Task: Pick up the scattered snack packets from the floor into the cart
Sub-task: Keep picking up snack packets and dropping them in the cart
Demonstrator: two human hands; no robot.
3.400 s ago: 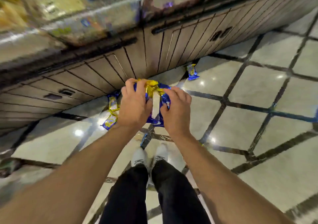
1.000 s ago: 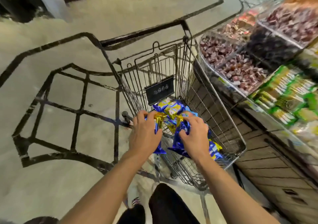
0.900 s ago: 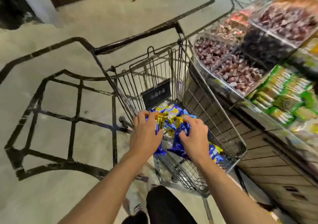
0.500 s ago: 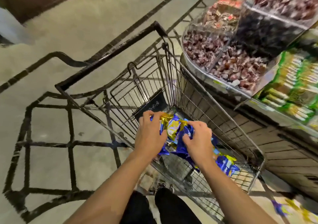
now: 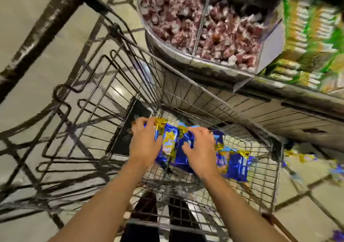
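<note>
A bunch of blue and gold snack packets (image 5: 170, 141) sits between my two hands, low inside the wire shopping cart (image 5: 186, 78). My left hand (image 5: 145, 141) grips the bunch from the left and my right hand (image 5: 200, 150) grips it from the right. More blue packets (image 5: 236, 164) lie on the cart's bottom to the right of my hands. Blurred blue and gold packets (image 5: 305, 157) lie on the floor beyond the cart's right side.
A display counter (image 5: 279, 115) with bins of wrapped red candies (image 5: 201, 22) and green packs (image 5: 312, 37) stands right of the cart. The cart's dark handle bar (image 5: 41, 31) and folded child seat are at the left. The tiled floor (image 5: 24, 3) stretches to the left.
I turned from the floor by the counter to the cart carrying the bunch. Over the last second my hands lowered it deeper into the cart basket.
</note>
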